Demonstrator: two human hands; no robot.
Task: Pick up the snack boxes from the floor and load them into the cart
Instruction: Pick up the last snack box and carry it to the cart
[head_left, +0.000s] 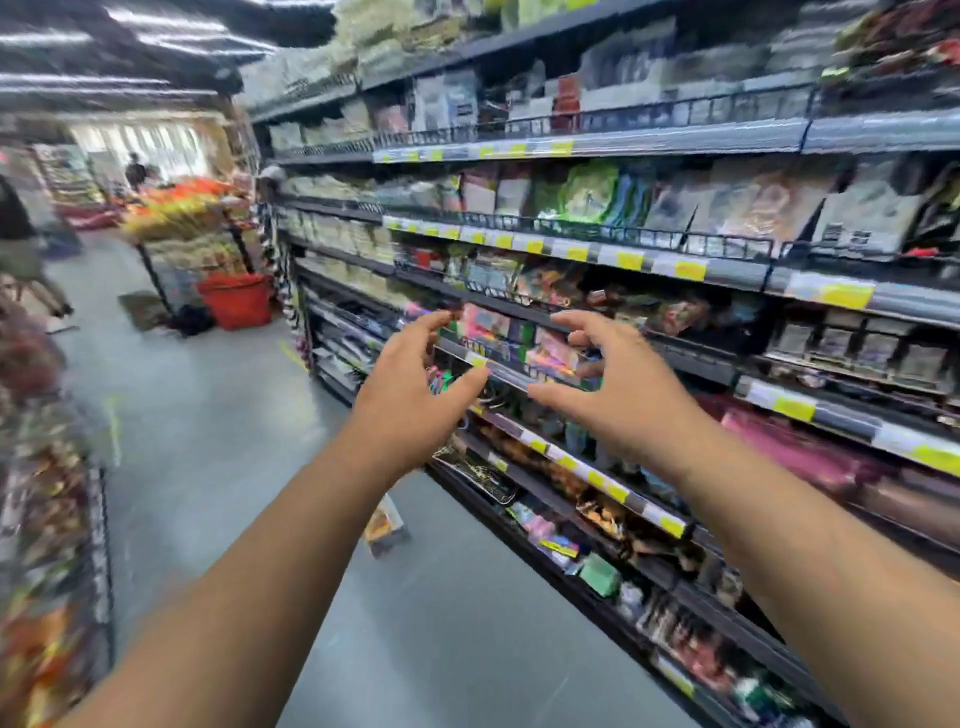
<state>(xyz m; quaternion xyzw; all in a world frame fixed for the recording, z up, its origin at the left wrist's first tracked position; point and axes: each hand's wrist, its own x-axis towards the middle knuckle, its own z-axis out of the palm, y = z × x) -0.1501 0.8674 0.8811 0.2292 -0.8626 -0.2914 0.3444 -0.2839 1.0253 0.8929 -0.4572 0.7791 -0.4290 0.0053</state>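
Blurred grocery aisle. My left grip (410, 395) and right grip (618, 384) reach forward, fingers spread, both empty. One snack box (385, 527) sits on the grey floor (208, 415) below my left forearm, near the stocked shelves (675, 260). No cart is in view. I judge at least this box remains to load.

Store aisle | grey floor (208, 415) | black shelving (571, 228) edged with yellow price tags (691, 270) | red basket (236, 306) | orange-and-white snack box (384, 525) | green packet (589, 189) | pink packets (789, 452)
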